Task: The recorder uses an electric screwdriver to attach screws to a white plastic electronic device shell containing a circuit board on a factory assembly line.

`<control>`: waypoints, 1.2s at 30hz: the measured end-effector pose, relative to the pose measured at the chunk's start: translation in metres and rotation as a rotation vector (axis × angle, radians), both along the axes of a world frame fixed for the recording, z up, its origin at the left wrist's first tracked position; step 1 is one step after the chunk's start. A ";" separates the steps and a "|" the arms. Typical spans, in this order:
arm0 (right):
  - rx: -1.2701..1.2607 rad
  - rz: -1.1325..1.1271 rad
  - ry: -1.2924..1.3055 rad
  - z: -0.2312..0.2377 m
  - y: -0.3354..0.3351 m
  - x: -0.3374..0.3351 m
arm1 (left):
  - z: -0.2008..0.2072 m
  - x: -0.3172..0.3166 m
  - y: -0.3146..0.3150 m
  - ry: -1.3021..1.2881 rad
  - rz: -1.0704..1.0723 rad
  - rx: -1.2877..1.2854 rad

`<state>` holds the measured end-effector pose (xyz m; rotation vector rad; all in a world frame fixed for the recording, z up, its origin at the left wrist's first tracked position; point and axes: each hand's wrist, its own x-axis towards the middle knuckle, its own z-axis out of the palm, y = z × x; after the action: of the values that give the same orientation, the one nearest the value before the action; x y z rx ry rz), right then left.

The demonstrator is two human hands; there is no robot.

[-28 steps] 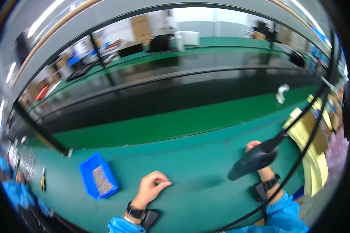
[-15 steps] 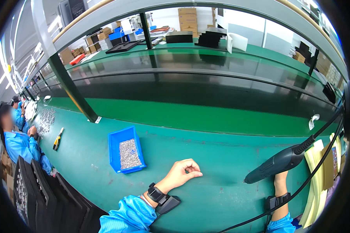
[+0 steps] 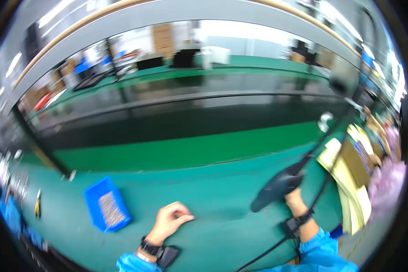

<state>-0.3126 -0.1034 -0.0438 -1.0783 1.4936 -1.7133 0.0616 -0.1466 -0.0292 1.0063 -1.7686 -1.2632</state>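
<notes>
My left hand is low over the green tabletop, fingers curled and thumb close to the index fingertip; anything in them is too small or hidden to see. To its left stands a blue plastic bin with many small metallic parts inside. My right hand is beside a dark electric screwdriver, which tilts down to the left and trails a cable. The tool covers the fingers of that hand, so whether they grip it does not show. Both wrists wear black strapped devices, and the picture is blurred.
Yellow sheets and a cardboard box lie at the right, near a pink bag. A yellow-black cutter knife rests far left. Beyond the table runs a dark conveyor, with a metal post at left.
The whole view has swung to the right, so the bin, the hands and the screwdriver appear farther left. The left hand keeps its curled shape. The co-workers at left are mostly out of view.
</notes>
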 end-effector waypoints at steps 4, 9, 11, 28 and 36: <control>0.034 0.131 -0.141 0.013 -0.007 0.001 | -0.009 0.002 -0.001 0.090 0.057 0.015; 0.063 0.179 -0.085 0.003 -0.004 -0.011 | 0.006 -0.009 0.005 0.049 0.021 0.108; 0.057 0.157 -0.093 0.003 0.000 -0.014 | 0.007 -0.014 0.005 0.051 -0.001 0.108; 0.105 0.194 -0.066 0.000 -0.004 -0.011 | 0.003 -0.010 0.005 0.030 0.046 0.093; 0.070 0.180 -0.087 -0.002 -0.002 -0.009 | -0.002 -0.007 0.006 0.057 0.040 0.086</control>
<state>-0.3220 -0.1057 -0.0455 -1.0541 1.3493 -1.5529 0.0548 -0.1406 -0.0308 1.0384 -1.6550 -1.3394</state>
